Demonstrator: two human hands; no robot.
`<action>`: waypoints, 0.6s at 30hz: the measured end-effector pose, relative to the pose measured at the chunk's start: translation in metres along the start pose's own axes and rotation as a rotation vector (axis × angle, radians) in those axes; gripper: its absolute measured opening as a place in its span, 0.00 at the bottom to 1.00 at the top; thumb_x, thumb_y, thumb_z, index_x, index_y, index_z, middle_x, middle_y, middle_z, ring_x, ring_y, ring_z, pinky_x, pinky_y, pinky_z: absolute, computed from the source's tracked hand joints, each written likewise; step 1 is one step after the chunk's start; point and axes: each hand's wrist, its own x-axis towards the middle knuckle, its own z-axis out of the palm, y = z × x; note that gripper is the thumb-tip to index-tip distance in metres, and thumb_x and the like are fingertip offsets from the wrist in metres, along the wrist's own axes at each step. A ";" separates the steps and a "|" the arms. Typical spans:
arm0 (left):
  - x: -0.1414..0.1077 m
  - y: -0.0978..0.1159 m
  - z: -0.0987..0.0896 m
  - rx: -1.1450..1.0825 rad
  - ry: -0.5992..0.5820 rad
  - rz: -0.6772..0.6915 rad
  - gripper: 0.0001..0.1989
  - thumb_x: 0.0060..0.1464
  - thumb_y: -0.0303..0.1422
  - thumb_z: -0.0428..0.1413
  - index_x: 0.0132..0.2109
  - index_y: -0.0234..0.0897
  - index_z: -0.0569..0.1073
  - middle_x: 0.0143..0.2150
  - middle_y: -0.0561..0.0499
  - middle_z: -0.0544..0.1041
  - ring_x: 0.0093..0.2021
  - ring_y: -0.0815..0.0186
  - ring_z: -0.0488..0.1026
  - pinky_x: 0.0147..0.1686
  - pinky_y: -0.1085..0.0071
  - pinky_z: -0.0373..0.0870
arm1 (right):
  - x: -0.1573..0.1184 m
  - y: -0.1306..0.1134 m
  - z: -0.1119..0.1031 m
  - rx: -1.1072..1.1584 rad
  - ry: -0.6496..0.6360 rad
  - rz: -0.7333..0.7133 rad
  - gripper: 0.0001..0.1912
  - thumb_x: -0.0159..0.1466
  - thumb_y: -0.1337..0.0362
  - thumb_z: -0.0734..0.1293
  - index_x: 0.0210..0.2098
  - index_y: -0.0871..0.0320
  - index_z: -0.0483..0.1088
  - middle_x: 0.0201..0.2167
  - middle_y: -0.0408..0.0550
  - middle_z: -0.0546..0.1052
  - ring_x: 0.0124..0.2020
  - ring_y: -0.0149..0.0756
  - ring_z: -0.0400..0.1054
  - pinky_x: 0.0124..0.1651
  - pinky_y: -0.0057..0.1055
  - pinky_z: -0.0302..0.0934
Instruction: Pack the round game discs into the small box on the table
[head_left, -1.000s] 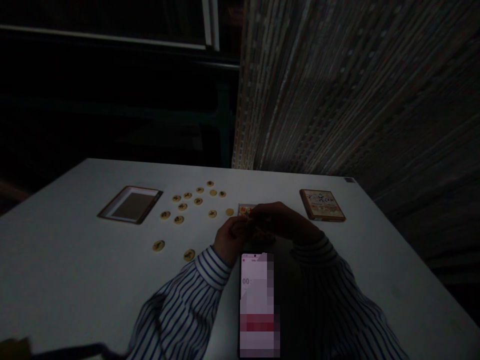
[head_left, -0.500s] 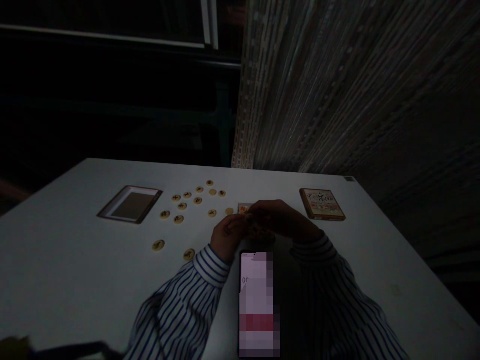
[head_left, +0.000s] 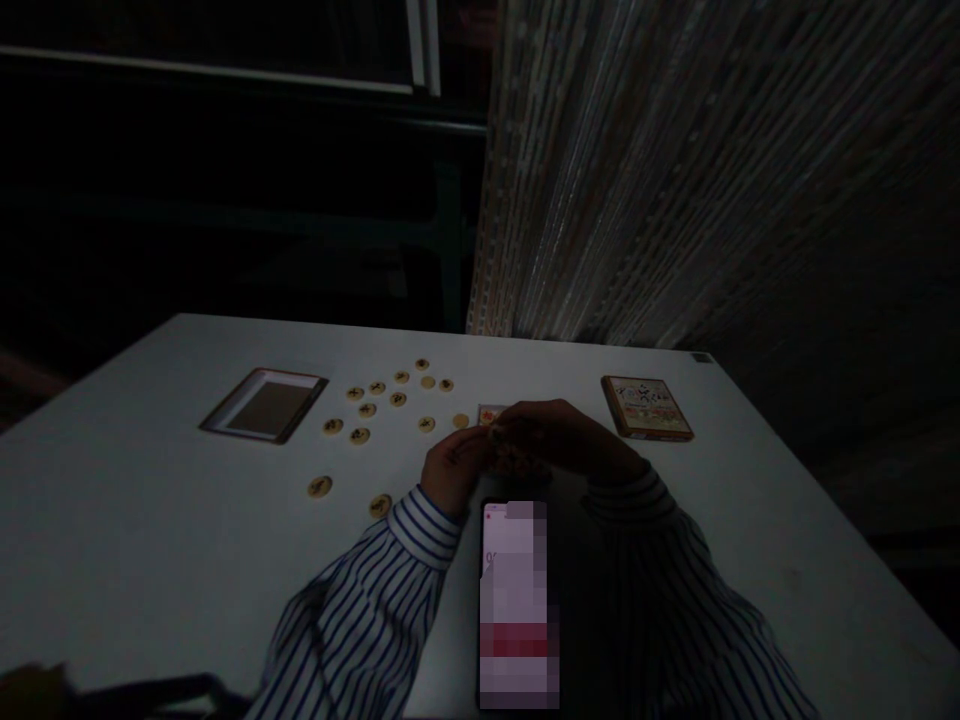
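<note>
My left hand [head_left: 454, 468] and my right hand [head_left: 570, 436] meet at the fingertips over a small tray [head_left: 480, 408] of round Chinese chess pieces. Both hands are closed, the fingers pinched around what looks like one wooden chess piece [head_left: 494, 432]; dim light blurs its edges. A piece with a red character [head_left: 490, 416] shows in the tray's far corner. More tray pieces [head_left: 517, 464] appear dimly beneath my palms, and my right hand hides much of the tray. Just left of the hands, a plain-faced piece [head_left: 460, 422] lies on the table.
Several loose pieces with dark characters [head_left: 360, 436] are scattered left of centre on the white table [head_left: 150, 520]. An open shallow box lid [head_left: 281, 410] lies at far left, a closed printed box [head_left: 648, 408] at right. A lit phone [head_left: 514, 600] lies between my forearms.
The view has shifted very slightly. My hands stay together over the tray, with only a small change in the fingers; the loose pieces lie as before.
</note>
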 end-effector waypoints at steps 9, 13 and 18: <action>0.000 0.000 0.001 -0.005 0.028 0.010 0.15 0.40 0.38 0.60 0.37 0.35 0.77 0.35 0.47 0.80 0.36 0.62 0.76 0.38 0.65 0.73 | 0.000 0.000 0.002 -0.031 -0.018 0.022 0.12 0.62 0.64 0.61 0.44 0.60 0.67 0.38 0.49 0.75 0.37 0.30 0.69 0.39 0.25 0.61; 0.001 0.001 0.001 0.016 0.039 0.023 0.13 0.40 0.36 0.60 0.35 0.36 0.77 0.34 0.49 0.80 0.35 0.62 0.76 0.37 0.66 0.74 | 0.001 -0.002 0.001 -0.020 -0.024 0.042 0.12 0.62 0.64 0.61 0.44 0.60 0.67 0.38 0.49 0.75 0.37 0.30 0.69 0.39 0.25 0.61; 0.001 0.003 0.002 0.027 0.059 0.050 0.11 0.40 0.36 0.60 0.34 0.37 0.77 0.33 0.49 0.80 0.35 0.62 0.76 0.37 0.66 0.74 | 0.000 -0.002 0.001 -0.039 -0.035 0.041 0.12 0.61 0.64 0.62 0.44 0.60 0.67 0.38 0.48 0.76 0.36 0.30 0.69 0.38 0.25 0.61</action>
